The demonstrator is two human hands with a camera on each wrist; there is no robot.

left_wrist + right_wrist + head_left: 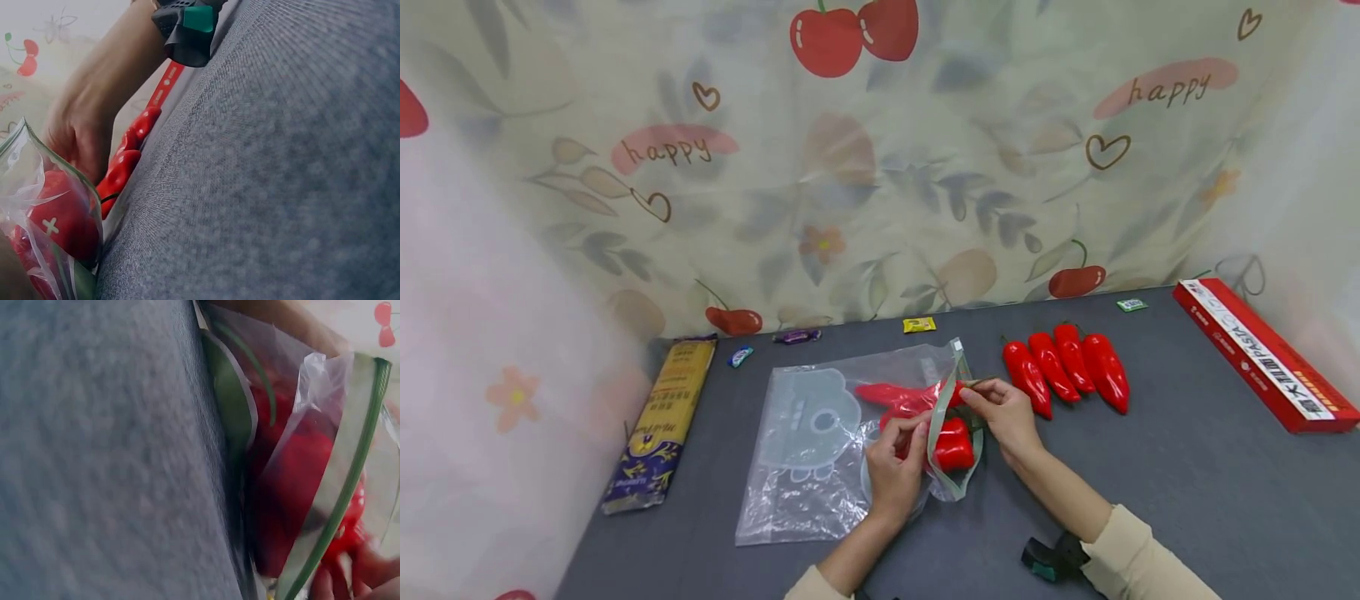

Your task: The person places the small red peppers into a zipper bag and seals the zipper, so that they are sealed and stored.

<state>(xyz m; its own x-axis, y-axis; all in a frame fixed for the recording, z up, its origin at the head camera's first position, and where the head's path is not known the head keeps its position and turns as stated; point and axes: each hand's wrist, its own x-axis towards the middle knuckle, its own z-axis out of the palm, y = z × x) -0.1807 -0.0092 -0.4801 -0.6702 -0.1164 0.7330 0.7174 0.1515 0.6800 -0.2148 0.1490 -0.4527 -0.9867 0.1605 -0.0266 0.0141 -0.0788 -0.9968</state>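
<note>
A clear zip bag (808, 500) with a pale bear print lies on the table, its green-edged mouth facing right. My left hand (895, 471) pinches the near wall of the bag by the mouth. My right hand (1011, 421) is at the upper side of the opening, its fingers pinching the stem end of a long red chili pepper (895, 395) that extends inside. Below it, a thicker red pepper (955, 446) sits within the mouth. In the left wrist view, the bagged red pepper (65, 215) shows through the plastic. In the right wrist view, blurred right fingers touch red (365, 575).
Several red chili peppers (1063, 367) lie in a row right of the bag. A red pasta box (1262, 354) is at far right, a yellow and purple pasta pack (662, 425) at left. Small wrapped candies, including a yellow one (919, 325), lie along the back by the patterned cloth.
</note>
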